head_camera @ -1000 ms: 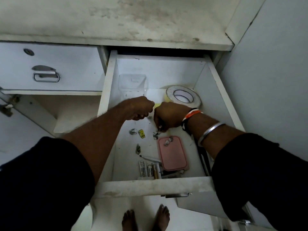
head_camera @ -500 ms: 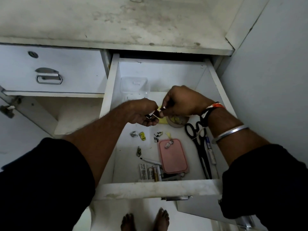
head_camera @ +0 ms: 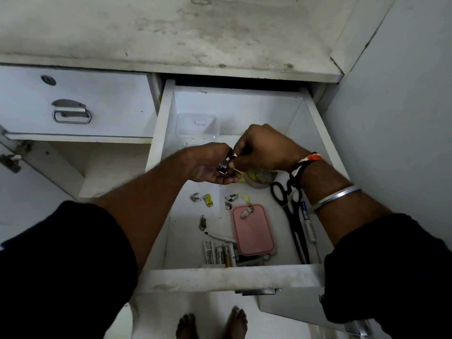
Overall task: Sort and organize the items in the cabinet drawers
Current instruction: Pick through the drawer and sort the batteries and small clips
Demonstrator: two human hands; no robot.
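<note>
While both hands (head_camera: pixel 234 160) pinch small wrappers (head_camera: pixel 226 165) above the drawer (head_camera: pixel 220 277), loose pieces could slip and scatter.

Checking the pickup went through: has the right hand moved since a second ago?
Yes. The right hand rose from the drawer floor near the pink lid toward the clear container, meeting the left hand.

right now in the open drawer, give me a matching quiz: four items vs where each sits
Items:
1. pink lid
2. scissors
3. clear container
4. batteries

Places:
A. back left corner
B. along the right wall
C. front edge, left of the pink lid
D. front middle of the floor

Pairs: 1-D, 2-B, 3-A, 4-C
</note>
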